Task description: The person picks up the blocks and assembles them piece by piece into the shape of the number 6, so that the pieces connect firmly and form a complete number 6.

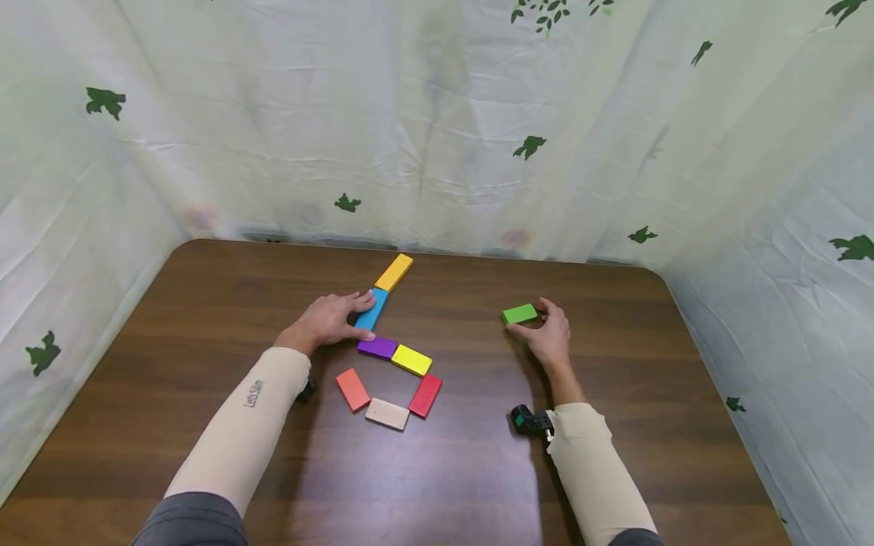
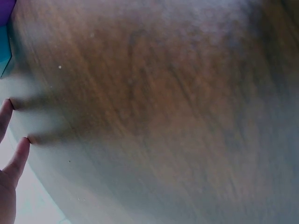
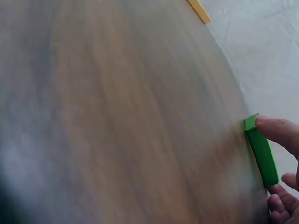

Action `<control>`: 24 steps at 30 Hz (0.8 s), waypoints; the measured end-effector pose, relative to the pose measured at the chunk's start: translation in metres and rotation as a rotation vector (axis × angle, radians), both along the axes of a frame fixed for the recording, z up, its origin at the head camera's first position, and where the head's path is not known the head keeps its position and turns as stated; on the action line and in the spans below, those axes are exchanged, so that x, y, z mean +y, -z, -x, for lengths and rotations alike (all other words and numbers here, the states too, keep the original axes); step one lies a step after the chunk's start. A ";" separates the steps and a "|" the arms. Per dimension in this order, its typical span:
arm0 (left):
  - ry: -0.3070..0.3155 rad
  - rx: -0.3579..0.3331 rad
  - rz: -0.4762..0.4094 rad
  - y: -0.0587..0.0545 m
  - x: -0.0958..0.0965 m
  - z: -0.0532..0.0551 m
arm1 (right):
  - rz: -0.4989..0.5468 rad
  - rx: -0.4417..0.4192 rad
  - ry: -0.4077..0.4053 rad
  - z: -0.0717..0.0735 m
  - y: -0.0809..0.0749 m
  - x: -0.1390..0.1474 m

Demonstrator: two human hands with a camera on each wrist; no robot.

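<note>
In the head view my left hand (image 1: 332,317) spans the blue block (image 1: 372,309), thumb at its near end and a finger at its far end. The left wrist view shows two fingertips (image 2: 24,142) beside the blue block, which is mostly cut off. My right hand (image 1: 548,331) pinches a green block (image 1: 520,314) by its ends, thumb on one and fingers on the other. A yellow-orange block (image 1: 394,272) meets the blue one's far end. Near its other end lies a purple block (image 1: 378,348), followed by a yellow block (image 1: 412,360).
The row curves on through a red block (image 1: 425,396), a pale wood block (image 1: 387,415) and a coral block (image 1: 353,390). All lie on a brown wooden table (image 1: 464,470). A white curtain (image 1: 287,114) with green leaf prints stands behind and beside it.
</note>
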State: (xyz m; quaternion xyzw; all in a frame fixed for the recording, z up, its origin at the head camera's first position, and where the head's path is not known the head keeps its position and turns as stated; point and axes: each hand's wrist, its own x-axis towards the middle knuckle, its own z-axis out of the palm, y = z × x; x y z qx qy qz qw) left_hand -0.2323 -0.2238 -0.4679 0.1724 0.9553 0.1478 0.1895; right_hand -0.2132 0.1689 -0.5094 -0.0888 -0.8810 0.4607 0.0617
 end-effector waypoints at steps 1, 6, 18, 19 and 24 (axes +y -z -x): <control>-0.005 -0.007 0.000 0.000 0.000 0.000 | -0.010 -0.002 0.002 0.000 0.000 -0.001; -0.011 -0.015 0.008 -0.001 0.000 0.000 | -0.048 -0.003 0.007 -0.001 0.001 -0.004; -0.009 0.000 0.022 -0.004 0.000 0.002 | -0.103 -0.015 0.011 -0.002 0.000 -0.006; -0.008 0.001 0.024 -0.004 0.000 0.002 | -0.101 -0.013 0.009 -0.002 0.000 -0.006; -0.005 0.002 0.041 -0.006 0.002 0.002 | -0.077 0.001 0.006 -0.003 0.002 -0.005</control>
